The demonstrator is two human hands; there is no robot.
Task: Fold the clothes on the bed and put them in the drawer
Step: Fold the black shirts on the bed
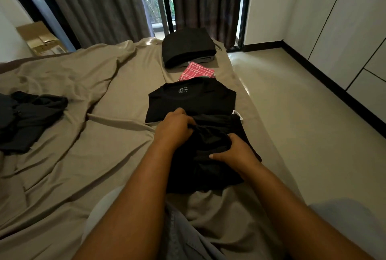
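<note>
Both hands are on it: the left hand (174, 128) has its fingers bunched into the top edge of the black garment (200, 174) at frame centre. The right hand (234, 151) clutches the same cloth just below and to the right, thumb stretched across it. That garment lies on the tan bedsheet (83, 155), its far edge meeting a folded black T-shirt (192, 101); further up sit a pink plaid cloth (197, 71) and a folded black stack (188, 47), while 1 loose heap of dark clothes (29, 117) lies crumpled at the left edge, well apart.
</note>
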